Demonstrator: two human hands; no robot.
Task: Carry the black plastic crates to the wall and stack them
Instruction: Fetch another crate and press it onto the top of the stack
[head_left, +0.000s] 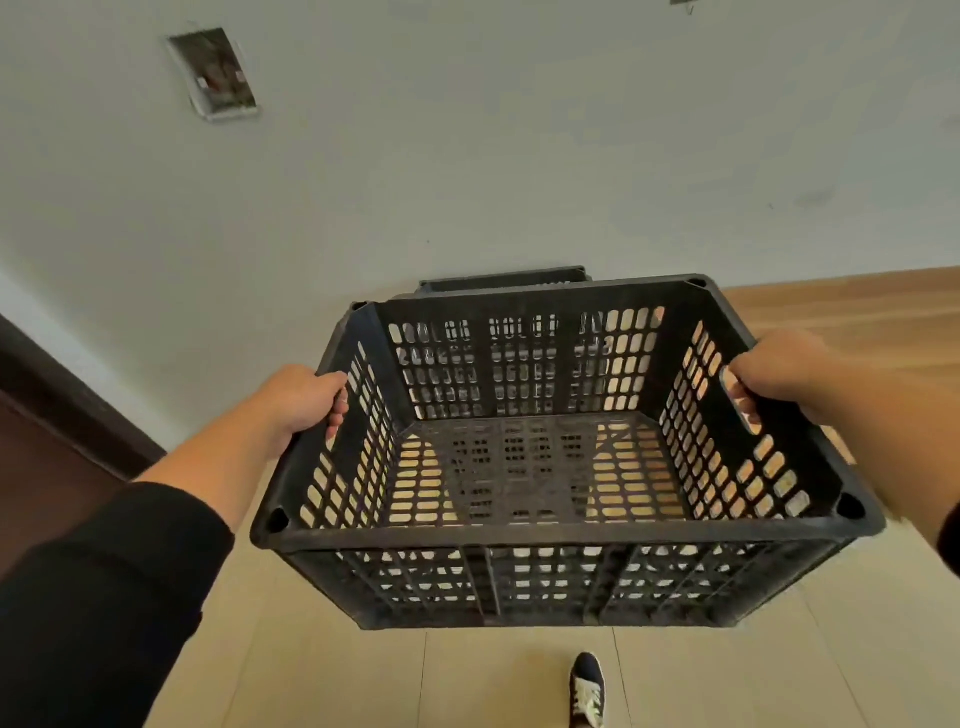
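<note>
Both grips clamp the black crate (566, 452): your left hand (304, 400) and right hand (779, 374) curl over its short-side rims.

You hold it in the air, mouth up, long axis running left to right across you. Its rigid plastic walls and base are slotted lattice with a thick rim. Just beyond its far edge another crate (501, 283) sits against the pale wall (519, 156). Tiled floor (322, 675) lies open below, beside your shoe (587, 688).
</note>
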